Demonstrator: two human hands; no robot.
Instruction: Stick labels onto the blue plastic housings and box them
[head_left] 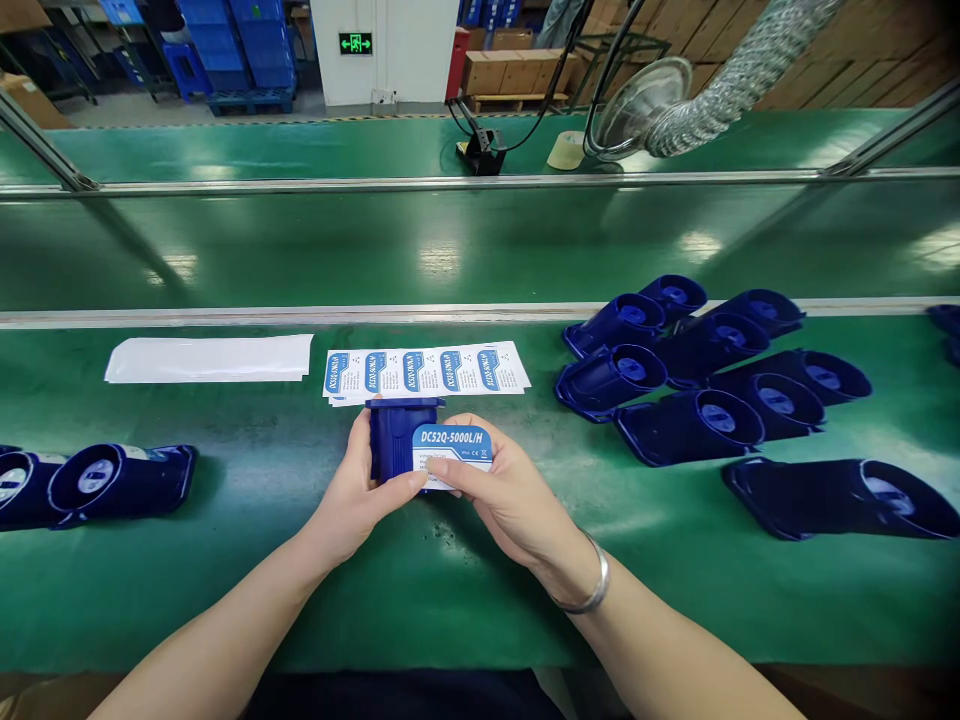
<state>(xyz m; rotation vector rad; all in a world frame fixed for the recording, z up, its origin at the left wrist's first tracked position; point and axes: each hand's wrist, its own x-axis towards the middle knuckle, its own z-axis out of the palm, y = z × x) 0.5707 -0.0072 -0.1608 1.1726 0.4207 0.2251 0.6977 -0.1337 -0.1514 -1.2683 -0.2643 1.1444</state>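
My left hand [358, 492] is wrapped round a dark blue plastic housing [391, 432] held just above the green bench. My right hand [501, 495] pinches a blue and white label [452, 450] reading DC52Q-5000L/H against the housing's face; my left thumb touches the label's lower left corner. A silver bangle [592, 588] circles my right wrist. Just behind the housing lies a sheet of the same labels [424, 371].
Several blue housings [705, 380] lie heaped at the right, and two with labels [97, 483] lie at the left. White backing sheets [210, 357] rest at the back left. A metal rail [480, 312] edges the green conveyor [450, 245]; a fan [637, 105] stands beyond.
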